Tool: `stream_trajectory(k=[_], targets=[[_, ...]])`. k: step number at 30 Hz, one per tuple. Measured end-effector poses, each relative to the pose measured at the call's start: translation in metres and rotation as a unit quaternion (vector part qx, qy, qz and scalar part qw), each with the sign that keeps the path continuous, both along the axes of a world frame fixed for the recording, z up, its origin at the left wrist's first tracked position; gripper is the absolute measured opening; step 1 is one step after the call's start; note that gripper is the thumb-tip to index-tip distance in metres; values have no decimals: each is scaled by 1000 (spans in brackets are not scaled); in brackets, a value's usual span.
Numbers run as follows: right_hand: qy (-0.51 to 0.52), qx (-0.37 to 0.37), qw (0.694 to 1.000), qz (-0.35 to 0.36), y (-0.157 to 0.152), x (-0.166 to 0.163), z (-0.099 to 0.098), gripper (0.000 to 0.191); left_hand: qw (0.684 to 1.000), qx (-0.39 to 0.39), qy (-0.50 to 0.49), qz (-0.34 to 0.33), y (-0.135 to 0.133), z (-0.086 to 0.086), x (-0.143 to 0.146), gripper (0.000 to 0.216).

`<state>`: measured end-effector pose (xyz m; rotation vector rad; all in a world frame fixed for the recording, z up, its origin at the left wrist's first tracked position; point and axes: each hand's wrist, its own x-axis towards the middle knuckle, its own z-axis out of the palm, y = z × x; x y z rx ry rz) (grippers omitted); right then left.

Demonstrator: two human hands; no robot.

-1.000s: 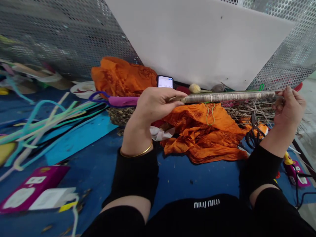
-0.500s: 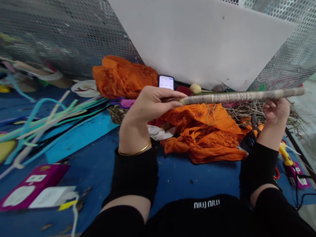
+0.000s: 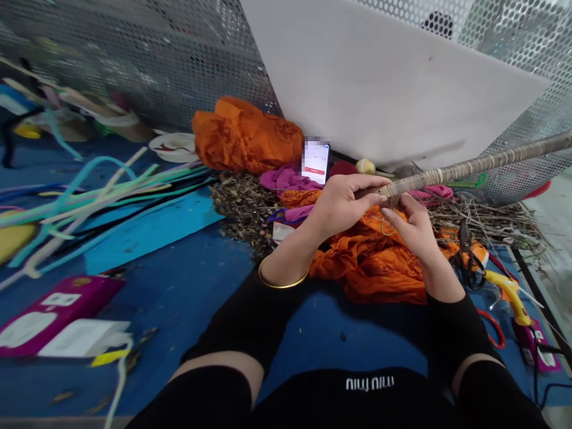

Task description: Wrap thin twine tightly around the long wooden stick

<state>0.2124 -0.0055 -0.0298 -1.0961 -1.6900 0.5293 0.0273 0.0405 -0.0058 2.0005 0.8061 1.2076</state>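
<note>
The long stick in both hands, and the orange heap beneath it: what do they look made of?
Stick: seemingly wood wound with pale matte twine, judging by ringed bands; the core is hidden. Left hand grips its end; right hand touches it. Orange heap: thin woven cloth, crumpled into soft folds.

Left hand (image 3: 342, 202) pinches the near end of a thread-wrapped stick (image 3: 473, 165); right hand (image 3: 411, 229) sits just beneath that end, fingertips touching it; stick rises rightward above the orange cloth (image 3: 379, 268); phone (image 3: 315, 162) stands behind the cloth; glue gun (image 3: 509, 293) lies right of it; pipe cleaners (image 3: 98, 202) lie well left, on the blue table (image 3: 179, 280).
</note>
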Motion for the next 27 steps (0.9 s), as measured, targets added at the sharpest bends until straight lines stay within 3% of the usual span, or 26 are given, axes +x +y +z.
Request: stream_trajectory(k=[2,5,7,9,12,19,27], targets=[[-16,28,999,-40,-6,-3,1,31,1000,3,-7,12,3,-1,0,35],[-23,163,983,-83,-15,0,8,27,999,18,-10,37,5,-3,1,35],[10,234,971,-49,-17,-1,9,23,999,19,-6,35,4,-4,3,34],[58,250,966,24,-15,-5,7,25,1000,16,-1,16,2,-6,6,32],[132,222,963,76,-11,-13,3,37,1000,13,13,1,0,-9,13,31],[256,78,962,-61,-25,-25,13,44,995,6,69,73,-12,-12,27,34],[394,12,918,-48,-35,-33,18,43,995,21,55,80,-16,-17,31,28]])
